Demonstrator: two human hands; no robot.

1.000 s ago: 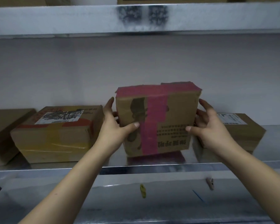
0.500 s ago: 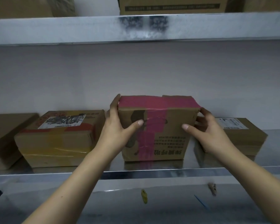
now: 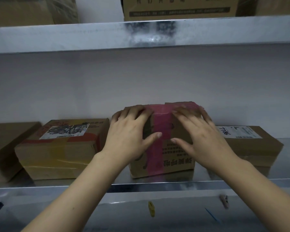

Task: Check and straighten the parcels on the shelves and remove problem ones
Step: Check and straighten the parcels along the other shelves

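Plain brown cardboard boxes stand in a row on the shelf (image 3: 40,184), all matte and square-edged. The far-left box (image 3: 7,148) is cut off by the frame. Beside it is a low, wide box (image 3: 62,158) with glossy yellow and red tape, a creased front and a white label (image 3: 65,131) scrawled over in black.

The left grip (image 3: 129,136), a bare hand, lies on the upper left of the pink-taped parcel (image 3: 159,161). Its fingers are spread over the top edge and its thumb is stretched across the front face, so it is flat and pressing, not clasping. The right grip (image 3: 201,139) lies the same way on the upper right, also flat, with blurred fingertips.

The parcel stands mid-shelf near the front lip, taller than its neighbours. A broad pink tape band runs down its front and across the top. Dark print on the front reads upside down, and a dark figure shows left of the tape. Just to its right sits a squat box (image 3: 258,148) with a white label bearing handwritten digits.

The shelf is smooth grey metal that faintly mirrors the boxes. On the pale metal below its lip are a yellow clip (image 3: 151,208) and a pinkish clip (image 3: 223,200). The upper shelf (image 3: 57,36), also metal, has a dark smudge and carries more cartons (image 3: 179,9). Behind is a pale, bare wall (image 3: 141,77).
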